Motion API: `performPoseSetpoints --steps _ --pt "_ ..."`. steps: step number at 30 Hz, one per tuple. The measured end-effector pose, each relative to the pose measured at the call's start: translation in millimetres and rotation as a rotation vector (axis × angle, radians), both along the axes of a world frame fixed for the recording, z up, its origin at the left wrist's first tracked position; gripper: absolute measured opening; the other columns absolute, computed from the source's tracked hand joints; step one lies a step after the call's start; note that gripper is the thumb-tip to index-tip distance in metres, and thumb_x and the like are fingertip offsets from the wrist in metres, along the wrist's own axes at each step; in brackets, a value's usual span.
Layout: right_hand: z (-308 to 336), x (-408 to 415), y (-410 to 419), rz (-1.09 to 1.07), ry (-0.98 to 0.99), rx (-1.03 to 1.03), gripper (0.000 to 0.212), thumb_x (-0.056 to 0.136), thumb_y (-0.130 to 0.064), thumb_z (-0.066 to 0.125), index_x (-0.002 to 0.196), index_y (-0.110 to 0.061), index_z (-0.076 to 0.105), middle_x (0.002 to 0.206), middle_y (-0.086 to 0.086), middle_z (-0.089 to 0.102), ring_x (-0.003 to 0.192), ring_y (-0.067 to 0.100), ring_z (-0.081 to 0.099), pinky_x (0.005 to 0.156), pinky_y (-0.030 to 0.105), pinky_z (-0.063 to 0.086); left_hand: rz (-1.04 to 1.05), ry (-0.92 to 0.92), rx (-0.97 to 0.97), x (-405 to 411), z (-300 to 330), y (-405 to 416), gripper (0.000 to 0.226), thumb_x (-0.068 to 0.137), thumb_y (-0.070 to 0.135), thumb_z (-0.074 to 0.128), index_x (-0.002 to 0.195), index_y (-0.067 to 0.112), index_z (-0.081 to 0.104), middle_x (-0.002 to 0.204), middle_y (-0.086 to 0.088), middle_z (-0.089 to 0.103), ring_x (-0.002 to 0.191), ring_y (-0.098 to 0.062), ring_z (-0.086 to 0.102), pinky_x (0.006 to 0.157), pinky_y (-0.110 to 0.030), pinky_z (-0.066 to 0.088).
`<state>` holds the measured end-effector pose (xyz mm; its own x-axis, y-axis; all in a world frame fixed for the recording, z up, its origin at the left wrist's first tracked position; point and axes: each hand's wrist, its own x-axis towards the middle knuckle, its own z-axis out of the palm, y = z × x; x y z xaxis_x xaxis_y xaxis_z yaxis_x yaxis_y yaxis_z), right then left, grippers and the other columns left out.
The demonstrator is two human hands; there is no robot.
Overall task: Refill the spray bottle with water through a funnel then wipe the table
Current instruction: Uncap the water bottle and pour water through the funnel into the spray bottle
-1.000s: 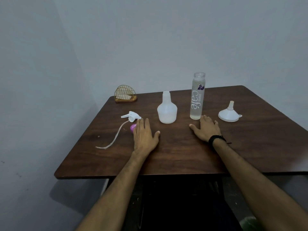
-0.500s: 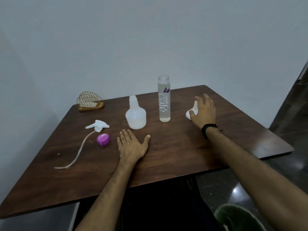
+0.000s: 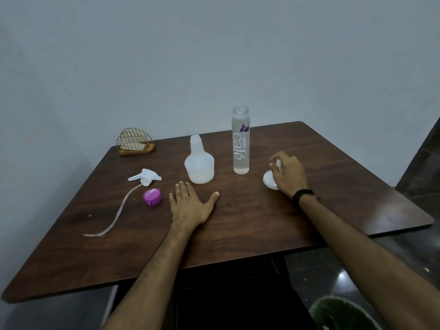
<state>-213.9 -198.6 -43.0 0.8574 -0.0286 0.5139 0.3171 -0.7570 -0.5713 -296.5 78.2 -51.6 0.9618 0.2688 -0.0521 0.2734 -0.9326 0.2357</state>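
Our left hand (image 3: 190, 206) lies flat on the table (image 3: 333, 210), just in front of the uncapped spray bottle (image 3: 199, 164). Beside it stands the open water bottle (image 3: 241, 141). Our right hand (image 3: 287, 173) pinches the funnel (image 3: 270, 181); carrying it leftward, we could topple that tall bottle.

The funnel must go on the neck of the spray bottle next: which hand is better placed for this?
Right. The right hand already grips the funnel by its spout, beside the spray bottle. The left hand lies flat on the table.
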Motion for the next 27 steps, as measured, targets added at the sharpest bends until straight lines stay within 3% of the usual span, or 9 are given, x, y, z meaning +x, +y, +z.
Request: performPoseSetpoints --steps 3,6,14,19,22,24,27 --pt "-1 -19 14 0.097 -0.038 0.183 0.010 0.090 -0.016 0.066 0.087 -0.024 0.062 0.089 -0.009 0.070 0.074 0.004 0.060 0.066 0.022 0.046 -0.002 -0.012 -0.015 4 0 5 0.115 0.082 0.088 0.022 0.158 0.003 0.004 0.167 -0.016 -0.002 0.155 -0.026 -0.006 0.123 -0.046 -0.002" --pt "4 -30 30 0.180 0.023 0.317 0.008 0.086 -0.018 0.074 0.087 -0.020 0.067 0.087 -0.009 0.070 0.066 0.002 0.055 0.060 0.013 0.042 -0.006 -0.038 -0.046 8 3 9 0.116 0.081 0.088 0.029 0.159 0.004 0.005 0.167 -0.016 0.000 0.155 -0.026 -0.003 0.124 -0.046 0.001" --pt "5 -40 85 0.415 0.292 0.691 0.013 0.079 -0.008 0.082 0.084 -0.008 0.070 0.093 0.002 0.077 0.089 0.023 0.074 0.073 0.034 0.061 -0.021 -0.143 -0.217 9 2 19 0.117 0.078 0.081 0.053 0.160 0.012 0.006 0.168 -0.009 0.005 0.155 -0.023 0.004 0.124 -0.044 0.008" --pt "-2 -41 94 0.450 0.379 0.457 0.024 0.080 -0.012 0.081 0.100 -0.012 0.069 0.092 0.006 0.074 0.081 0.021 0.073 0.076 0.030 0.061 0.005 -0.229 -0.335 9 4 22 0.102 0.086 0.055 0.068 0.160 0.013 0.011 0.167 -0.010 0.013 0.154 -0.025 0.011 0.123 -0.044 0.016" --pt "0 -41 89 0.490 0.365 0.140 0.043 0.083 -0.023 0.079 0.123 -0.024 0.065 0.090 -0.009 0.070 0.077 0.008 0.064 0.073 0.012 0.051 -0.009 -0.265 -0.409 10 7 22 0.093 0.090 0.047 0.066 0.159 0.015 0.014 0.166 -0.008 0.019 0.153 -0.026 0.017 0.121 -0.044 0.021" --pt "2 -42 89 0.519 0.324 -0.038 0.053 0.086 -0.026 0.076 0.136 -0.024 0.059 0.086 -0.020 0.066 0.073 0.001 0.056 0.069 0.008 0.042 -0.056 -0.357 -0.522 14 9 21 0.076 0.094 0.038 0.062 0.157 0.019 0.023 0.161 -0.004 0.032 0.149 -0.024 0.028 0.117 -0.042 0.028" --pt "4 -41 89 0.506 0.350 0.082 0.053 0.088 -0.021 0.074 0.138 -0.022 0.057 0.077 -0.021 0.066 0.063 -0.006 0.054 0.067 0.006 0.041 0.071 -0.499 -0.798 23 15 21 0.057 0.103 0.029 0.047 0.156 0.019 0.028 0.160 -0.002 0.035 0.147 -0.021 0.032 0.118 -0.038 0.026"
